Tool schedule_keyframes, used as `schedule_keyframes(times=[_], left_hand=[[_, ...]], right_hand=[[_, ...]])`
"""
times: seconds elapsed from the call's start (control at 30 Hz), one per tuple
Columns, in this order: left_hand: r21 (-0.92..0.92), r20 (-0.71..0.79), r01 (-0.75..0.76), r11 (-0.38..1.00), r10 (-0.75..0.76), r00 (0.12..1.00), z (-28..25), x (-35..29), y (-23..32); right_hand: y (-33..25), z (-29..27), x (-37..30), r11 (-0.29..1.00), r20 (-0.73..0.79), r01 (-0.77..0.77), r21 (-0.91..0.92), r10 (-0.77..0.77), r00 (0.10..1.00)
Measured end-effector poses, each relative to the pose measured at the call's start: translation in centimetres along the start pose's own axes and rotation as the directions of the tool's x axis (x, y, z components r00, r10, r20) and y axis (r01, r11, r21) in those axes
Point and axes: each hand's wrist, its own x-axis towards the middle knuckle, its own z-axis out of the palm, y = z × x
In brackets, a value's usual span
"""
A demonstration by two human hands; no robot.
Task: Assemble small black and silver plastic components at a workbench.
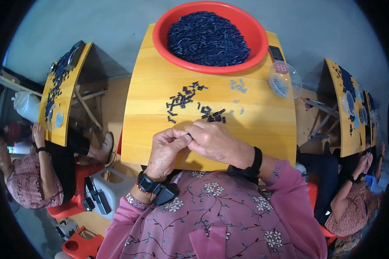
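nearest, both forearms come up in pink flowered sleeves, each wrist wearing a black band. the left hand [167,151] and the right hand [216,141] meet fingertip to fingertip over the near edge of the yellow wooden table [151,142]. together they pinch a small dark part [189,135] between thumbs and fingers; it is mostly hidden, so its shape is hard to tell. just beyond the hands a loose scatter of small dark pieces [186,101] lies on the tabletop, with a few pale bluish pieces [238,85] to the right of them. farther right, at the table's edge, sits a clear plastic bowl [285,80]. at the far end a red basin [210,36] is heaped with the same dark pieces. to the far left and far right, other people sit at similar yellow tables with their own dark parts.
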Motion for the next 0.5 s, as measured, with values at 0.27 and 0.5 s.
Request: schedule_keyframes(times=[0.27, 0.5], left_hand=[[-0.096, -0.015, 0.091, 0.991, -0.092, 0.996, -0.5, -0.8, 0.1], [-0.031, -0.002, 0.005, 1.0, -0.005, 1.0, -1.9, -0.9, -0.7]], right_hand=[[-0.5, 1.1, 0.1, 0.994, 0.122, 0.013, -0.11, 0.0, 0.993], [-1.4, 1.7, 0.8, 0.937, 0.206, 0.192, -0.292, -0.134, 0.969]])
